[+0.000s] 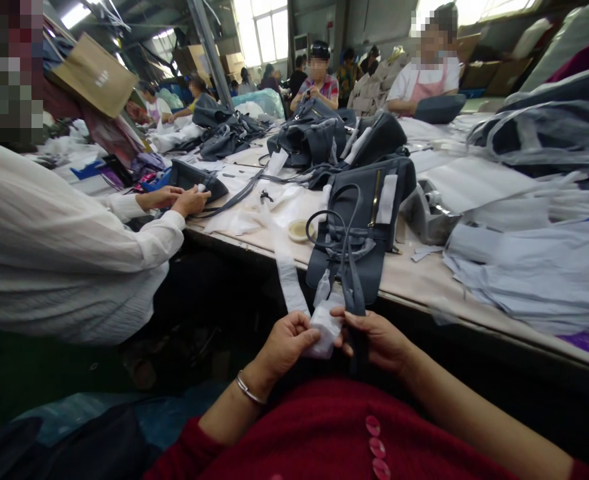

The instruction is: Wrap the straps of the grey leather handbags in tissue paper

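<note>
Just past the table's front edge, my left hand is closed, pinching a folded piece of thin white wrapping. My right hand is closed around a dark blue-grey bag strap, its fingertips at the wrapping's right side. The strap comes from a dark handbag lying on the table with its flap towards me. A gold zip and more white wrapping show on the bag. To its left, a long white strip hangs over the edge towards my left hand.
A round dish sits left of the bag. White sheets are stacked at right, beside a clear tape dispenser. More dark bags lie behind. At left, a co-worker's hands handle another dark bag; others work across the table.
</note>
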`<state>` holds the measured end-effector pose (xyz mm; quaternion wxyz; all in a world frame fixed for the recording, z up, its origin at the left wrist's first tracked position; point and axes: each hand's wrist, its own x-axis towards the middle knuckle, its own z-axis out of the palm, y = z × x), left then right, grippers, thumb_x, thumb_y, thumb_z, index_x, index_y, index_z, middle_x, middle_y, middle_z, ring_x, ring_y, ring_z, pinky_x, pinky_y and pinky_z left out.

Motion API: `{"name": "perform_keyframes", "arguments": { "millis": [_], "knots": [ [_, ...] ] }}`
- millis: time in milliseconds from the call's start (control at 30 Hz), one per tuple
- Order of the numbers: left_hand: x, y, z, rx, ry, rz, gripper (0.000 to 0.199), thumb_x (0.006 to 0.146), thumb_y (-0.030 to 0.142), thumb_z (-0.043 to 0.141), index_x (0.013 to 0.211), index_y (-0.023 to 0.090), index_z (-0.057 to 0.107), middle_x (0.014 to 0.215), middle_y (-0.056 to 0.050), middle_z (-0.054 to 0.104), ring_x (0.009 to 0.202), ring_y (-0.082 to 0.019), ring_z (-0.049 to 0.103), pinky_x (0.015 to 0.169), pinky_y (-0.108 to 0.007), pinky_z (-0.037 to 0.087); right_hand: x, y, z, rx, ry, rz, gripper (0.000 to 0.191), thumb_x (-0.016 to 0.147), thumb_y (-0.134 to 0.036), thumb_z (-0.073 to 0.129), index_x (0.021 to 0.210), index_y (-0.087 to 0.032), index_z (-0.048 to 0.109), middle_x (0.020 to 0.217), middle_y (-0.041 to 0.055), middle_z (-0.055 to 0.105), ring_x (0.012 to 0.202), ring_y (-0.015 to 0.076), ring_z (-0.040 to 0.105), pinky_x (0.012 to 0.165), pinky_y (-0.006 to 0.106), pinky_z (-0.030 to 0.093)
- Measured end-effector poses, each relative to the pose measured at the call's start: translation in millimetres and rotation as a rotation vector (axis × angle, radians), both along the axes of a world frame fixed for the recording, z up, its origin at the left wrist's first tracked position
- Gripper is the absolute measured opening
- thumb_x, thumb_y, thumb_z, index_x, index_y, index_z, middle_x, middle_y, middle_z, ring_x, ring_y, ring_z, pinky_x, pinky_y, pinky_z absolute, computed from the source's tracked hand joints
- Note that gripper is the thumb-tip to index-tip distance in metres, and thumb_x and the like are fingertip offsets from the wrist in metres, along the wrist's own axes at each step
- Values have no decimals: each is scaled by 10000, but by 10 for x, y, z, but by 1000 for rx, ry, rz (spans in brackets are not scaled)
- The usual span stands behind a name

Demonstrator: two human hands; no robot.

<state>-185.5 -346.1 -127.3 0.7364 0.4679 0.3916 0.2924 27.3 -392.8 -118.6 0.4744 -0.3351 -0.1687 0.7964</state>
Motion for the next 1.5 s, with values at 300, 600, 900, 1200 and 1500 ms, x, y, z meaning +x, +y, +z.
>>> {"name": "perform_keyframes", "arguments": {
  "millis": [300,600,900,1200,1500],
  "knots": [
    [53,-94,40,80,-10,-109,489,757,380,776,1102,183,491,736,13,651,653,-139,637,654,-259,497,161,-14,-15,-37,-77,-274,289,775,-303,774,1009,-136,743,551,30,633,479,136,582,479,234,482],
    [-13,-96,149,534,324,-68,289,824,336,697,1062,192,619,829,-14,668,710,-139,604,675,-255,476,174,-4,-18,-41,-83,-292,348,783,-324,763,1085,-156,720,575,35,642,505,151,587,485,254,505],
    [-10,-58,143,470,314,-104,376,771,281,740,1069,198,527,845,1,661,712,-133,586,661,-241,462,231,-23,-5,24,-99,-329,364,758,-354,779,1064,-162,732,572,29,639,523,152,583,515,261,491],
    [-64,-10,183,538,446,-165,177,752,277,755,850,171,654,751,3,649,632,-115,548,585,-216,426,228,-6,25,-11,-130,-373,364,718,-348,809,1026,-167,746,559,27,633,511,157,575,502,266,461],
    [-190,269,233,985,641,-130,83,862,195,638,790,179,675,792,-27,651,747,-145,607,722,-256,466,352,19,79,174,-102,-370,372,796,-383,723,1108,-181,736,587,21,606,581,158,516,568,277,401]
  ]
}}
